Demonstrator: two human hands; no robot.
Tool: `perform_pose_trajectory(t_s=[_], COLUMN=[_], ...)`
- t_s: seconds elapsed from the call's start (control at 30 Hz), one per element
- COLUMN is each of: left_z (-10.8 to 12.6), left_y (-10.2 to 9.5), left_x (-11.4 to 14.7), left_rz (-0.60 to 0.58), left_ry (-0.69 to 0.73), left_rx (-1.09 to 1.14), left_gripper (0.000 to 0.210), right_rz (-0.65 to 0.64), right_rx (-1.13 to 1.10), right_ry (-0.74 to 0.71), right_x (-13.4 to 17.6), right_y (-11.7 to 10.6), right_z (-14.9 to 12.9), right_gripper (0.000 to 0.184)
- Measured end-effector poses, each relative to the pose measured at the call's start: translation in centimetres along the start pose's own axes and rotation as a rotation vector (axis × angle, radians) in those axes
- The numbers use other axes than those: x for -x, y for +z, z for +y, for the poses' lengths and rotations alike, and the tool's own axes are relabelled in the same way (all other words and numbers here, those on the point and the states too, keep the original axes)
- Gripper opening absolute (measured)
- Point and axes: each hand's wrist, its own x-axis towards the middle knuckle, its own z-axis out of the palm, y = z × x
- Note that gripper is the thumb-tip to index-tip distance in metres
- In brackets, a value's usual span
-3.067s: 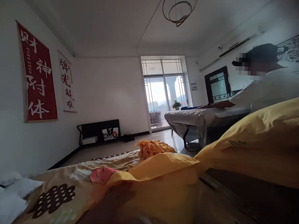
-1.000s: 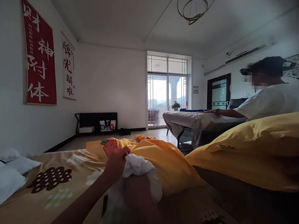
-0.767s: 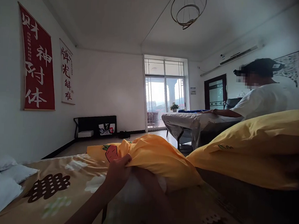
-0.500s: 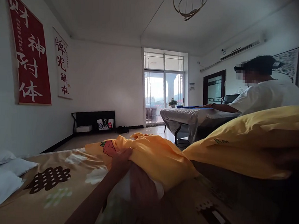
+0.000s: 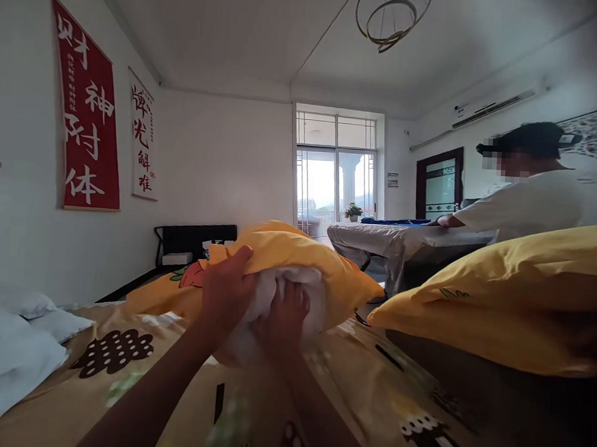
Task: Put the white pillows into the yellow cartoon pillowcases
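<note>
In front of me a yellow pillowcase (image 5: 297,247) with a strawberry print is lifted above the bed, its mouth facing me. My left hand (image 5: 229,290) is closed on the left edge of that mouth. White pillow stuffing (image 5: 317,298) shows inside the opening and bulges out below it. Against this white pillow presses my right hand (image 5: 283,319), its fingers apart and pointing into the case. The far side of the pillowcase and the inner part of the pillow are hidden.
A plump yellow pillow (image 5: 505,294) lies on the right. White pillows (image 5: 9,348) are at the left on the patterned bedsheet (image 5: 179,404). Beyond, a person in a white shirt (image 5: 534,202) is at a covered table (image 5: 372,237). A black bench (image 5: 198,237) stands by the far wall.
The pillowcase has risen, and its opening now faces me with the white pillow more visible. My right hand has moved up and forward into the opening. My left hand keeps its hold.
</note>
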Motion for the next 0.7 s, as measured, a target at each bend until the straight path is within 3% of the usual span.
perform_pose_trajectory(t_s=[0.1, 0.2, 0.33, 0.4, 0.47, 0.53, 0.6, 0.7], left_z=[0.5, -1.2, -8.3, -13.1, -17.5, -20.7, -22.5, -23.2], left_y=[-2.5, -2.0, -0.1, -0.4, -1.5, -2.9, -4.0, -4.5], left_x=[-1.2, -0.9, 2.2, 4.4, 6.5, 8.6, 10.8, 14.2], left_rz=[0.099, 0.028, -0.270, -0.342, -0.340, -0.342, -0.375, -0.405], left_ry=[0.006, -0.059, -0.257, -0.385, -0.499, -0.544, -0.563, -0.536], left_rx=[-0.076, -0.172, -0.381, -0.455, -0.495, -0.516, -0.495, -0.405], left_gripper=[0.008, 0.013, 0.028, 0.034, 0.039, 0.042, 0.042, 0.041], right_rz=[-0.121, -0.350, -0.730, -0.868, -0.901, -0.850, -0.790, -0.725], right_rx=[-0.048, -0.121, -0.439, -0.651, -0.728, -0.669, -0.576, -0.472], right_ry=[-0.070, -0.099, -0.103, -0.049, 0.091, 0.228, 0.312, 0.346], right_x=[-3.7, -3.6, 1.6, 4.6, 6.8, 7.6, 7.3, 5.4], right_y=[-1.3, 0.8, 6.4, 8.8, 10.8, 12.7, 14.7, 17.9], right_z=[-3.1, -5.2, -3.4, -0.6, 2.5, 4.8, 5.7, 3.8], right_gripper=[0.061, 0.070, 0.101, 0.098, 0.070, 0.041, 0.038, 0.034])
